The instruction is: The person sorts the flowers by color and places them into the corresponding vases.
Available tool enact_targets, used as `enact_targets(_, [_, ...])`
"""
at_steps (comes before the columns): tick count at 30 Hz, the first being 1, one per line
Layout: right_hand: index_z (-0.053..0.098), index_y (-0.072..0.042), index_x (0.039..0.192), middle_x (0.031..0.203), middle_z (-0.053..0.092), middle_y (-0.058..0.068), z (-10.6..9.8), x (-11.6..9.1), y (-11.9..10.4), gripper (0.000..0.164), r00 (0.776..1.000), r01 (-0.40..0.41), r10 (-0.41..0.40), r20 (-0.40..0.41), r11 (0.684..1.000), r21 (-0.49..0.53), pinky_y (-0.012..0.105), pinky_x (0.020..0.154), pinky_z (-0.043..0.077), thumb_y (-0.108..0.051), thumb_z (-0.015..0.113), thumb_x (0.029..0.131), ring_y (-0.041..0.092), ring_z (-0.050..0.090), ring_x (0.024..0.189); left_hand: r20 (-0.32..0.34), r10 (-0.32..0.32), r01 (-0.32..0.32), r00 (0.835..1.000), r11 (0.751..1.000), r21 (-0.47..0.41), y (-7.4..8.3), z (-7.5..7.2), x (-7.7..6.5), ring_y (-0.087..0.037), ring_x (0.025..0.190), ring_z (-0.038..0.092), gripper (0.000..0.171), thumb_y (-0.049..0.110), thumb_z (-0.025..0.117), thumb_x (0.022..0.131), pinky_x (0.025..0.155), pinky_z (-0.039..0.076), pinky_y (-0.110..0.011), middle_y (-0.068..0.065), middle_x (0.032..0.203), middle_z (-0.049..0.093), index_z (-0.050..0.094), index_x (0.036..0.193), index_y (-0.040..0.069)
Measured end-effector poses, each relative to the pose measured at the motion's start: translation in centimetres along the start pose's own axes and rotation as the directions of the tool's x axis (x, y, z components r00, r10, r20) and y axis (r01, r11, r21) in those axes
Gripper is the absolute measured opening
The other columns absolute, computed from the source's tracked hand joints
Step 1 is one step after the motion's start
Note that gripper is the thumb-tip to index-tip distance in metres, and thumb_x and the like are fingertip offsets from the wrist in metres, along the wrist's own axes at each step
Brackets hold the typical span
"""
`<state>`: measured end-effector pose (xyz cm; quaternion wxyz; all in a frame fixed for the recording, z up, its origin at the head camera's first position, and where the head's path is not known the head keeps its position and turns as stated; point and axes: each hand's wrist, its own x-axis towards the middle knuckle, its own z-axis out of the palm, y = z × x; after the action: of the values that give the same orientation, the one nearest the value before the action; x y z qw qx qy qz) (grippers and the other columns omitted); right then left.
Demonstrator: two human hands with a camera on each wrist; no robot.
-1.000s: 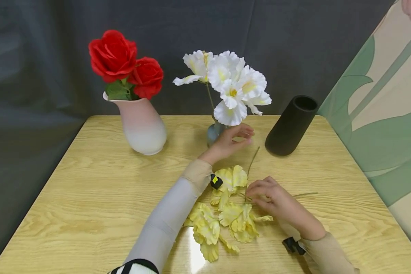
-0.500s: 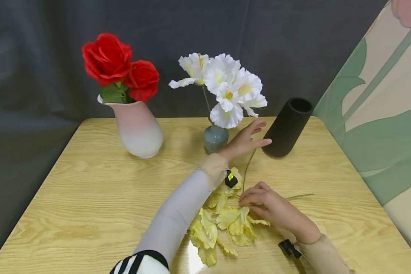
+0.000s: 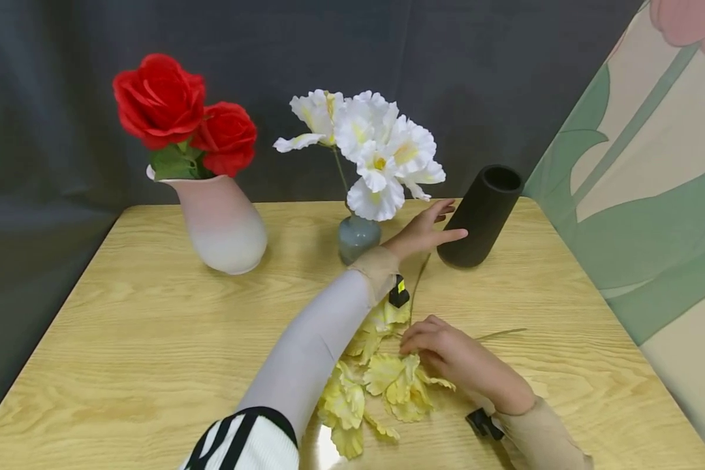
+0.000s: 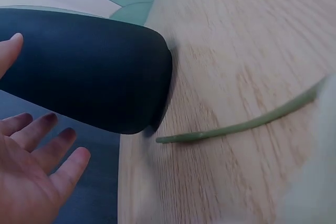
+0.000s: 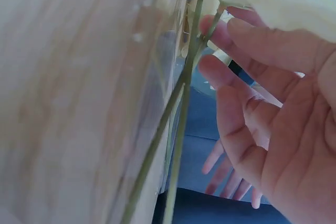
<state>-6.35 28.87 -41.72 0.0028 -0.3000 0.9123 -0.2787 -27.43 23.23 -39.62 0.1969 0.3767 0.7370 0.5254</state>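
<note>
My left hand is at the black vase, its thumb and fingers spread on the near left side. In the left wrist view the thumb overlaps the vase's wall, while the other fingers stand apart below it. Yellow artificial flowers lie on the table, partly covered by my left forearm. Over their stems, my right hand has its fingers loosely bent. The right wrist view puts its index fingertip and thumb right at a green stem under a blossom, with crossing stems alongside.
White flowers stand in a small blue-grey vase behind my left forearm. Red roses fill a pink and white vase at the back left. The wooden table ends at a dark curtain.
My left hand has moved right, from in front of the small blue-grey vase to the black vase, and its fingers have spread. My right hand has stayed by the stems.
</note>
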Motion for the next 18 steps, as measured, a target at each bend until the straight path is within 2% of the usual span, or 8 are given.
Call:
enact_targets(4, [0.075, -0.016, 0.103, 0.108, 0.068, -0.006, 0.0, -0.1, 0.0, 0.043, 1.000, -0.023, 0.023, 0.016, 1.000, -0.002, 0.027, 0.083, 0.053, 0.018, 0.058, 0.084, 0.008, 0.055, 0.098, -0.005, 0.000, -0.001, 1.000, 1.000, -0.021, -0.2, 0.3, 0.5, -0.028, 0.145, 0.038, 0.075, 0.022, 0.068, 0.095, 0.118, 0.036, -0.036, -0.010, 0.158, 0.037, 0.027, 0.157, 0.011])
enact_targets(11, [0.076, -0.016, 0.098, 0.100, 0.065, -0.008, 0.3, -0.2, -0.3, 0.047, 0.998, -0.045, 0.046, 0.040, 0.999, -0.024, 0.023, 0.077, 0.052, 0.022, 0.055, 0.081, 0.005, 0.051, 0.090, -0.007, 0.050, -0.050, 0.999, 0.997, -0.060, 0.0, 0.6, 1.1, -0.024, 0.144, 0.039, 0.070, 0.016, 0.068, 0.094, 0.118, 0.036, -0.030, -0.011, 0.156, 0.040, 0.032, 0.153, 0.006])
enact_targets(15, [0.076, -0.018, 0.095, 0.098, 0.063, -0.009, 0.3, -0.2, -0.3, 0.045, 0.996, -0.066, 0.067, 0.057, 0.998, -0.018, 0.022, 0.077, 0.052, 0.021, 0.057, 0.082, 0.004, 0.051, 0.089, 0.002, 0.028, -0.027, 1.000, 0.998, -0.052, 0.2, 0.9, 1.4, -0.024, 0.144, 0.040, 0.072, 0.019, 0.069, 0.093, 0.114, 0.039, -0.028, -0.010, 0.155, 0.041, 0.033, 0.154, 0.009])
enact_targets(18, [0.076, -0.018, 0.095, 0.098, 0.064, -0.009, 0.2, 0.0, -0.2, 0.041, 0.999, -0.033, 0.034, 0.037, 0.999, -0.022, 0.023, 0.078, 0.053, 0.019, 0.061, 0.083, 0.005, 0.052, 0.090, 0.006, 0.023, -0.023, 1.000, 0.999, -0.036, 0.5, 0.8, 1.6, -0.023, 0.144, 0.040, 0.073, 0.021, 0.070, 0.093, 0.111, 0.041, -0.023, -0.009, 0.156, 0.040, 0.032, 0.155, 0.010])
